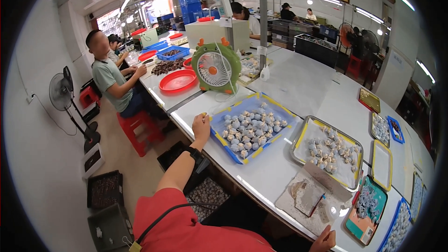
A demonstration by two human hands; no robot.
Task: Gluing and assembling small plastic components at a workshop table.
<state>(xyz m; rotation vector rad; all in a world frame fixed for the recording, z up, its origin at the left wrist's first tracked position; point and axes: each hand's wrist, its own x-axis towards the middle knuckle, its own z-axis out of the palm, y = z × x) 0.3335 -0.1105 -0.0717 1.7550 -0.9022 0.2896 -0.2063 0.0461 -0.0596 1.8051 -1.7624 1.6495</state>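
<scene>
L hand point(201, 127) curled beside yellow-edged blue rectangular tray point(278, 106) of small round blue-grey-and-cream pcs point(249, 128); R hand point(323, 240), well apart, curled nr flat stained beige board point(287, 199). On my feed I can't tell if either grips anything.

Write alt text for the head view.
A person's left grip is beside a blue tray of bluish pieces on a white table; the right grip is near the table's front edge. A metal tray of similar pieces lies to the right; a green fan stands beyond the blue tray.
</scene>
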